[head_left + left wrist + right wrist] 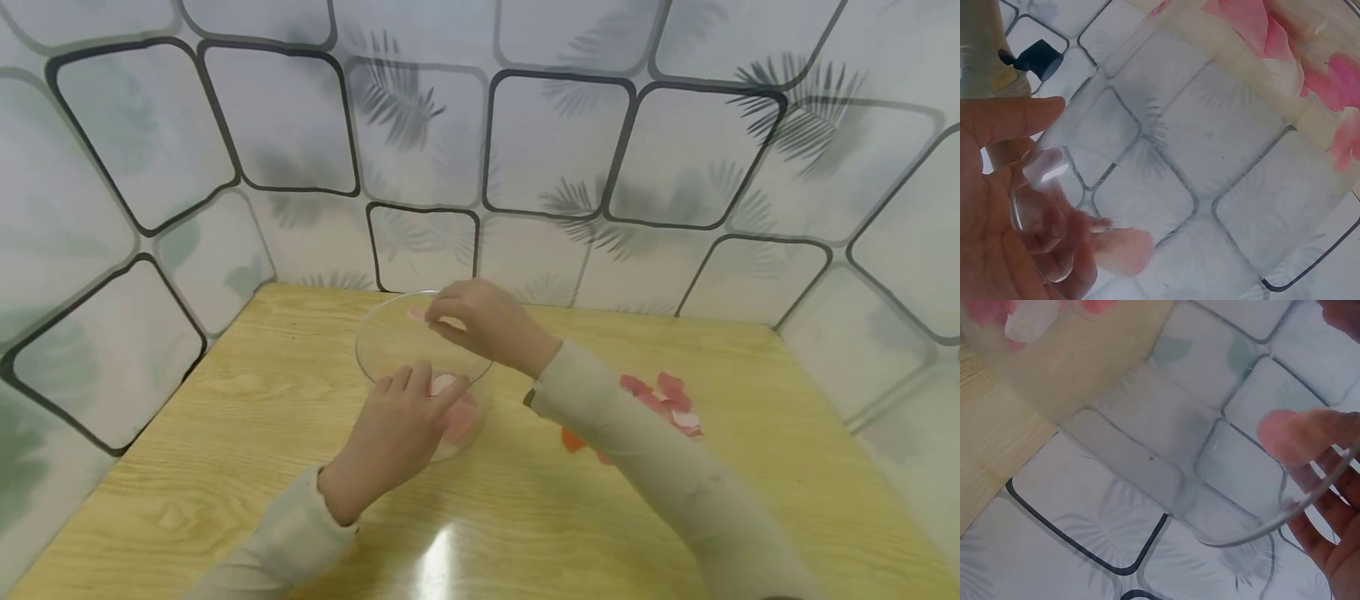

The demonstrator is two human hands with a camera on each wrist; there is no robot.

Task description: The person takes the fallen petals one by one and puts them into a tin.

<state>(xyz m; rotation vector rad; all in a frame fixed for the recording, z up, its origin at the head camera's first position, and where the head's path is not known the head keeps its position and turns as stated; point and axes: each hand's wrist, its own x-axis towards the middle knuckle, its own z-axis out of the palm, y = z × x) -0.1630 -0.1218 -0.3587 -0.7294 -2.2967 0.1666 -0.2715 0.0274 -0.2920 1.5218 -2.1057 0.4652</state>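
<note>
My left hand [399, 423]: clamped on clear vase [357, 346] under fingers, best kept steady. My right hand [491, 321]: petal [416, 314] pinched at tips, lightly.

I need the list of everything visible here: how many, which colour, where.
Table: 1, yellow wood-grain, lower head view
Walls: 3, pale with dark outlines, behind and both sides
Clear container: 1, colourless, on the table
Loose petals: several, pink, white, orange, right of container
Inner petals: several, pink, white, low in container
Held petal: 1, pale pink, near container's rim
Dark piece: 1, black, at right cuff
Sleeves: 2, off-white, lower head view
Left hand: 1, bare, gripping container
Right hand: 1, bare, pinching held petal
</note>
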